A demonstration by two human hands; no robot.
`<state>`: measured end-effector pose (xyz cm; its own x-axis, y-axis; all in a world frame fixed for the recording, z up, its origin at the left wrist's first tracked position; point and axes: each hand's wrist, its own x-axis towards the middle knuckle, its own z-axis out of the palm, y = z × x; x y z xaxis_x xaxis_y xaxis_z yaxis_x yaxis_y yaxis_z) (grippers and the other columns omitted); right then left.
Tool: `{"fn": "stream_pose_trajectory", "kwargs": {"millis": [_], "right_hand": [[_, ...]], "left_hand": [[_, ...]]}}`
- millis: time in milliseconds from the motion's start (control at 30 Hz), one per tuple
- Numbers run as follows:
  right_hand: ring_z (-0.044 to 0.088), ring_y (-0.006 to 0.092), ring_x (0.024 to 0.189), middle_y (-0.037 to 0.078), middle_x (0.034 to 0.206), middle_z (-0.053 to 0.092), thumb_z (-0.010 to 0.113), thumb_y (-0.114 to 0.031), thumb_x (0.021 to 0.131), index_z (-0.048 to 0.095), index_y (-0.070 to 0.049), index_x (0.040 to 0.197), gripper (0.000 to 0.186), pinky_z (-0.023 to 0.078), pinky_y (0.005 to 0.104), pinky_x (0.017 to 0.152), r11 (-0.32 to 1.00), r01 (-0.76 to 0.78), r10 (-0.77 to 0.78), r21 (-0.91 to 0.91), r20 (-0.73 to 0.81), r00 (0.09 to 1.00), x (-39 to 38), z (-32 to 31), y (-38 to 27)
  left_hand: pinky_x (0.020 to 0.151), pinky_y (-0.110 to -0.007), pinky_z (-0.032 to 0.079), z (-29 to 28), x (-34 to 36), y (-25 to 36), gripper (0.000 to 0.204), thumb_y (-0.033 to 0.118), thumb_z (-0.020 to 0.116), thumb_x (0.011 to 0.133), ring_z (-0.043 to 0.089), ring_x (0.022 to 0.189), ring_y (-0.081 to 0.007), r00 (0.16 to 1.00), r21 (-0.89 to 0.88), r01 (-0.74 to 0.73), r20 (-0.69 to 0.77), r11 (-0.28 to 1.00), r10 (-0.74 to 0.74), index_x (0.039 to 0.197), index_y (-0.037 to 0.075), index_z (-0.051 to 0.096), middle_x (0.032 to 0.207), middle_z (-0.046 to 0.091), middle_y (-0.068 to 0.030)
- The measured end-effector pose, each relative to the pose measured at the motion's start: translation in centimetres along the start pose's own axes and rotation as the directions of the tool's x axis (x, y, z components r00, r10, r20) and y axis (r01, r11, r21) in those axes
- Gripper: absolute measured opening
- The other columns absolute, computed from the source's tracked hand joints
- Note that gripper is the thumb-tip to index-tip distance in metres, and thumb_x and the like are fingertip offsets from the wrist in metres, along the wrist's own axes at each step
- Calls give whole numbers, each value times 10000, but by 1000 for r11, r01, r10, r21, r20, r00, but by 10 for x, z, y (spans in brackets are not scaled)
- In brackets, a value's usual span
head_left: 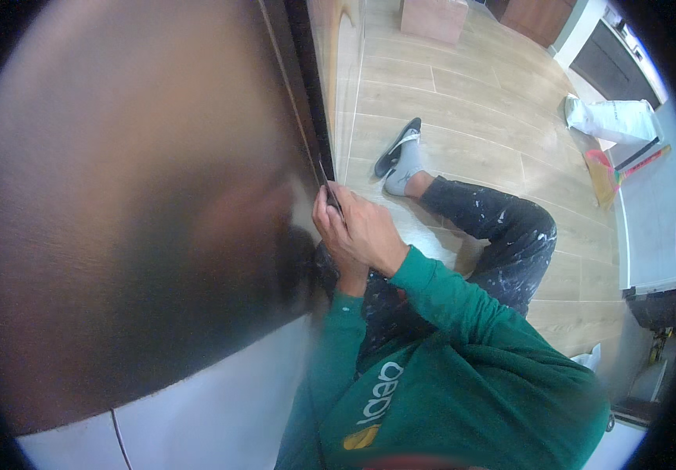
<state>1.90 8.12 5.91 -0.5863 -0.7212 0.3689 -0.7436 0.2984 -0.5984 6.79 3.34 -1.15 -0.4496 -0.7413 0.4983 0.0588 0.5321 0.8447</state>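
Observation:
Both my hands are together at the edge of a glossy dark brown panel. My right hand is closed on a slim dark tool with a thin, pointed end; its exact kind is too small to tell. My left hand lies against the right one, its fingers bent around the tool's lower part. The tool's tip is at the dark edge strip of the panel, apparently touching it.
My paint-spotted trouser leg and slippered foot stretch over the wood-look floor. A pinkish box stands at the far side. Right are a white sack and a red-and-yellow item. White tiles border the panel below.

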Motion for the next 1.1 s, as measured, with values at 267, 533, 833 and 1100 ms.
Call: {"fn": "stream_pose_trajectory", "kwargs": {"millis": [267, 533, 833, 1100], "right_hand": [[686, 467, 768, 268, 859, 691, 556, -196, 970, 513, -15, 1214, 307, 546, 552, 669, 995, -61, 63, -75, 27, 998, 11, 18, 22], [678, 429, 729, 240, 801, 672, 557, -184, 971, 522, -7, 1227, 313, 539, 525, 664, 985, 0, 3, -173, 19, 1000, 18, 14, 29], [625, 305, 817, 128, 835, 690, 580, -221, 958, 562, -11, 1260, 368, 445, 448, 752, 940, 67, -85, -336, -39, 996, 22, 22, 32], [611, 271, 787, 89, 761, 678, 601, -253, 974, 621, -27, 1207, 325, 412, 430, 724, 923, 74, -133, -377, -133, 982, 26, 27, 28]], "left_hand": [[1198, -544, 328, 22, -1, -51, 639, 242, 637, 998, 396, 1458, -423, 963, 106, -269, 19, 957, 268, 1517, -19, 371, 1564, 417, -249], [1208, -570, 317, 34, -4, -57, 609, 254, 666, 981, 388, 1455, -453, 986, 75, -169, 15, 983, 168, 1469, -7, 412, 1565, 414, -253], [1221, -546, 303, 40, -9, -73, 686, 270, 691, 964, 373, 1468, -430, 985, 56, -172, 23, 984, 170, 1515, 4, 381, 1572, 401, -248], [1228, -534, 292, 42, -7, -74, 737, 287, 715, 946, 360, 1476, -422, 992, 14, -119, 40, 993, 118, 1530, 6, 364, 1582, 380, -242]]}}
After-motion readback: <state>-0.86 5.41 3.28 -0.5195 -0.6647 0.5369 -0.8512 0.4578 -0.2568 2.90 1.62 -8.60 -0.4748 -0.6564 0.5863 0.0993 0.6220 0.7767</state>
